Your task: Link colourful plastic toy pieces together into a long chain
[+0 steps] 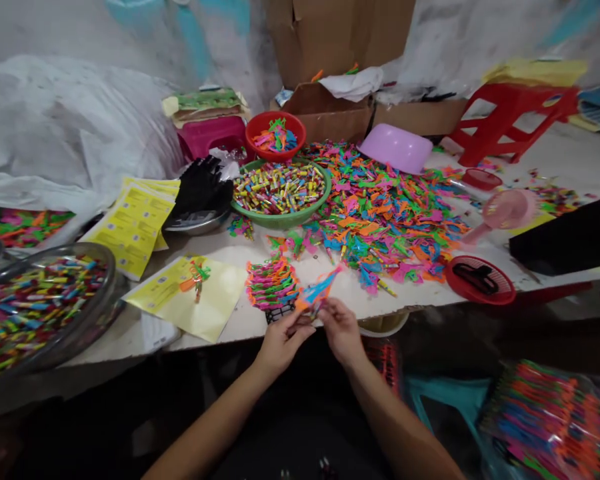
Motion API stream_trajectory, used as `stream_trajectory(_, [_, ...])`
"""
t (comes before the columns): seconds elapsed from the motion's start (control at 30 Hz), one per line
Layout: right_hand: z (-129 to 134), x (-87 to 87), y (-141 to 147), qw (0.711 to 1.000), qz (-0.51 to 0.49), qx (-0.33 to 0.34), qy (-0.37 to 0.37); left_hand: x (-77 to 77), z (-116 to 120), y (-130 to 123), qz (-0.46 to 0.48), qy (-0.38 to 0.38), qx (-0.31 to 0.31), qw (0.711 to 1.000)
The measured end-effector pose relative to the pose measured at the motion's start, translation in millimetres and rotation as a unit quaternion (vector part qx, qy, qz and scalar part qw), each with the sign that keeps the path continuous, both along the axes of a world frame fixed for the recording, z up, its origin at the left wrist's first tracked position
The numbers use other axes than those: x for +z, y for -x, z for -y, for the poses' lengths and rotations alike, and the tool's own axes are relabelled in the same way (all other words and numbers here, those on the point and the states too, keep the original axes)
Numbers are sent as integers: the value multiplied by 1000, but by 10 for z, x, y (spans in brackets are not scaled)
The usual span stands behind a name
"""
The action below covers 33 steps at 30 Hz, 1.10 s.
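Observation:
Between my two hands, just over the table's front edge, are small flat plastic pieces [319, 291] in blue, orange and pink, blurred. My left hand [281, 343] pinches their orange end between thumb and fingers. My right hand [341, 331] has its fingertips closed on their lower right side. Left of them, a neat stack of coloured plastic pieces [273, 283] stands in a black grid rack [279, 313]. A yellow sheet [220, 300] lies further left, with a few orange and green pieces [196, 277] on it.
A large heap of coloured plastic pieces [380, 207] spreads across the table. Behind stand a green basin [280, 219] of small striped tubes and a red bowl [275, 155]. A clear tub [105, 300] of tubes sits left. A red basket [505, 290] rests at the right edge.

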State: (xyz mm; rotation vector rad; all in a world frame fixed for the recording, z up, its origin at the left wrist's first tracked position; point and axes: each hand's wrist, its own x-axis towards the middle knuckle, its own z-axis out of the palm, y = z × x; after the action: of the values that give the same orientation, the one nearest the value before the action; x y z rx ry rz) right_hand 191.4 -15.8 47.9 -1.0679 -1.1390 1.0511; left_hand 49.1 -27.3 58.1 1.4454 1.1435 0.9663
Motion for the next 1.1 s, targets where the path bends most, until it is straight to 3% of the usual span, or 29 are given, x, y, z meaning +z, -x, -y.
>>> stream_trajectory(0.17, [258, 4, 109, 984, 140, 100, -54, -145, 24, 175, -134, -138, 31, 981])
stream_trajectory(0.3, [191, -49, 61, 966, 202, 149, -64, -269, 115, 298, -217, -258, -14, 941])
stream_trajectory(0.53, [-77, -535, 196, 986, 119, -78, 90, -573, 111, 447, -337, -301, -4, 892])
stream_trajectory(0.7, [-174, -650, 305, 965, 234, -54, 104, -741, 126, 477, -362, -293, -1, 885])
stream_trajectory(0.9, [-175, -614, 290, 906, 419, -43, 41, -761, 120, 472, -352, -306, 9, 884])
stream_trajectory(1.0, [-164, -616, 306, 888, 458, -37, 5, -759, 112, 470, -354, -301, 15, 885])
stream_trajectory(1.1, [-189, -611, 344, 877, 478, -49, 19, -752, 105, 459, -354, -296, 13, 887])
